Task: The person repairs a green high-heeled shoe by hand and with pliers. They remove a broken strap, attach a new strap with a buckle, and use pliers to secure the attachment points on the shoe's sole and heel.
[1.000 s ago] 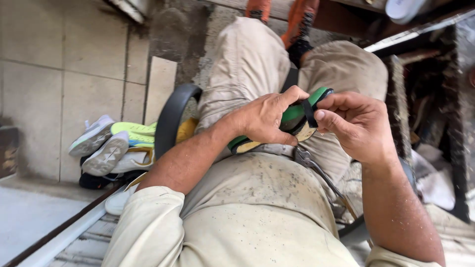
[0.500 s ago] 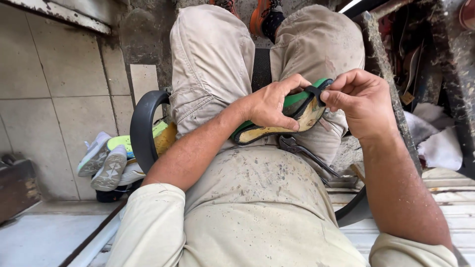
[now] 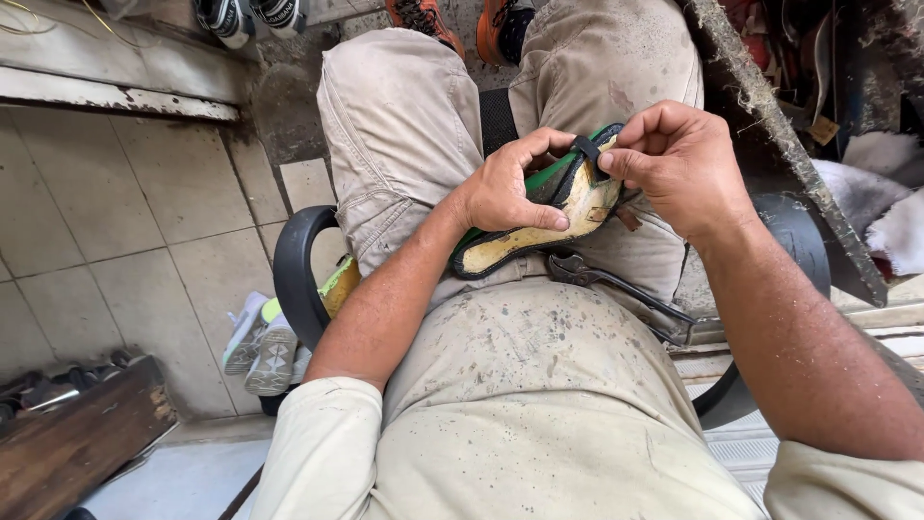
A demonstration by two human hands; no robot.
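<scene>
Sandal sole [image 3: 539, 226] now lower on lap, left hand [image 3: 505, 188] gripping its middle, right hand [image 3: 679, 164] pinching its strap [image 3: 587, 149].

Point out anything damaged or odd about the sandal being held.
The sandal in the left hand shows a bare, worn yellowish insole with no lining. The right hand pinches its black strap at the toe end. Pliers lie loose on the lap.

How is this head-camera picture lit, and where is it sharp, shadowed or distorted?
Head view: soft, even daylight without glare; the left hand, right hand and sandal sole are sharp; the top right corner is dark; wide-angle bending curves the tiled floor near the edges.
</scene>
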